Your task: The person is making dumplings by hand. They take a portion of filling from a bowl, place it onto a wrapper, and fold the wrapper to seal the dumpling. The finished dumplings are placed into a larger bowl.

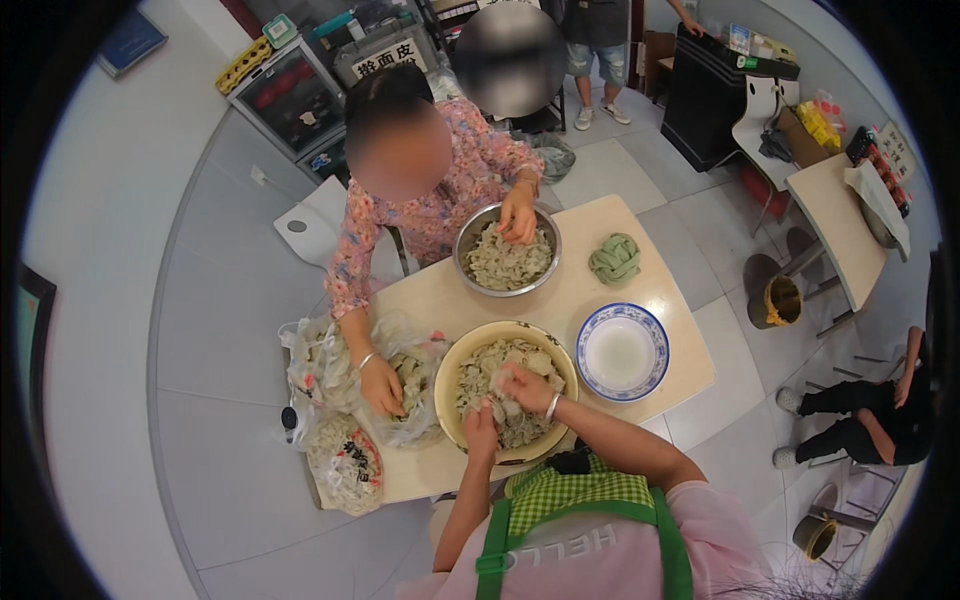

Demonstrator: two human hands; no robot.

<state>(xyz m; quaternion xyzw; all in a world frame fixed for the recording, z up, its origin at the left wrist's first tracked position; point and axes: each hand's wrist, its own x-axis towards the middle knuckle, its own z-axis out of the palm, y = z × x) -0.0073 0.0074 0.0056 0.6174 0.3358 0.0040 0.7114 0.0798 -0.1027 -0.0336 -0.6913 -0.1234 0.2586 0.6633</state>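
From here I count 1 pale surface (600,218), with the cream basin (447,385) on it and the heap of pale shreds (505,360) inside. I judge the step to be picking through it. My right grip (528,388) is half-curled over the heap, my left grip (481,430) bunched; any hold I cannot tell. Next calls for parting clumps, both hands low.

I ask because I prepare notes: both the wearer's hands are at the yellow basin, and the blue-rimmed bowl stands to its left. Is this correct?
Not quite: the blue-rimmed bowl stands to the right of the yellow basin, as the head view shows. The wearer's left hand and right hand are at it.
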